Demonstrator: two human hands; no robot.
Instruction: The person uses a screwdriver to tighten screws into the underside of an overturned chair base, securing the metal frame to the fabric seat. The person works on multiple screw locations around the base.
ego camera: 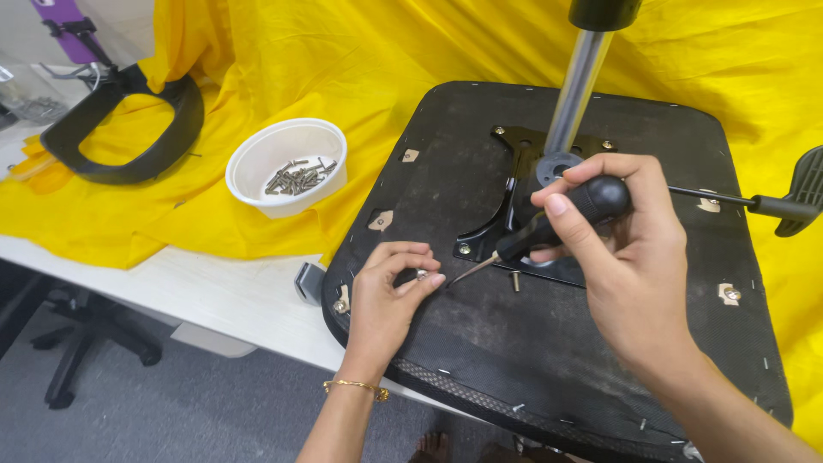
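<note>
An upturned black chair seat (pixel 480 343) lies on the table, its underside facing up, with a black metal mounting plate (pixel 514 163) and a chrome gas cylinder (pixel 576 86) rising from it. My right hand (pixel 626 249) grips a black-handled screwdriver (pixel 557 219), whose tip points down-left toward my left hand. My left hand (pixel 386 296) pinches a small screw (pixel 422 274) between thumb and fingers, resting on the seat. Another loose screw (pixel 515 280) stands on the seat near the plate's edge.
A white bowl (pixel 257 184) holding several screws sits on the yellow cloth (pixel 343 60) left of the seat. A black chair armrest loop (pixel 129 129) lies at far left. A lever with a black paddle (pixel 801 193) sticks out at right. The table's white edge (pixel 214 300) runs below.
</note>
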